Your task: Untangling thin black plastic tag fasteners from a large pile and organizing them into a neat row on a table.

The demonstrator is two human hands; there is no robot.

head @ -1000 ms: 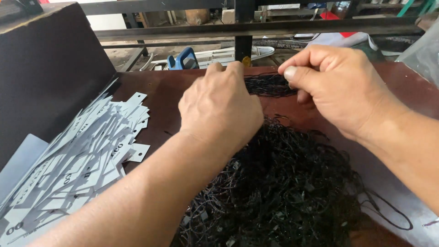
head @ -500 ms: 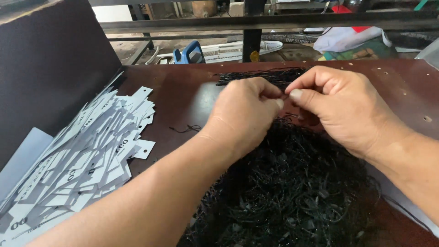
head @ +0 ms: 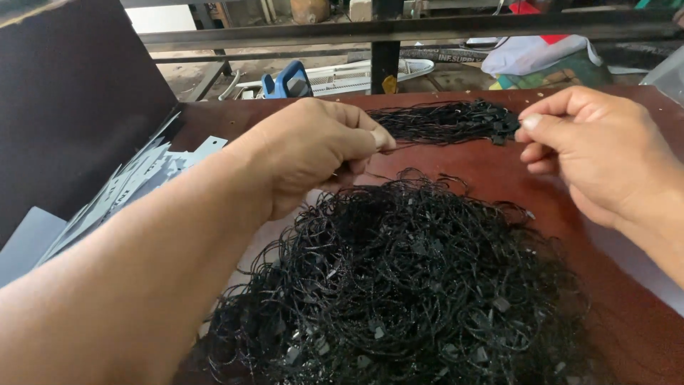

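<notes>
Left hand (head: 313,153) pinched shut on a thin black string (head: 427,142), right hand (head: 598,153) pinching its other end at 3 o'clock. Tangled string heap (head: 399,285) spread on the reddish tabletop (head: 491,175) at 6 o'clock, neat bundle (head: 442,121) at 12, pale paper tags (head: 135,185) at 9.

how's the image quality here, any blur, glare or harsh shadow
Head view: even daylight, no harsh shadows; faint sheen on the brown table; left hand and right hand fairly sharp; the left forearm is soft up close; the black cord pile reads as dense dark tangle.
</notes>
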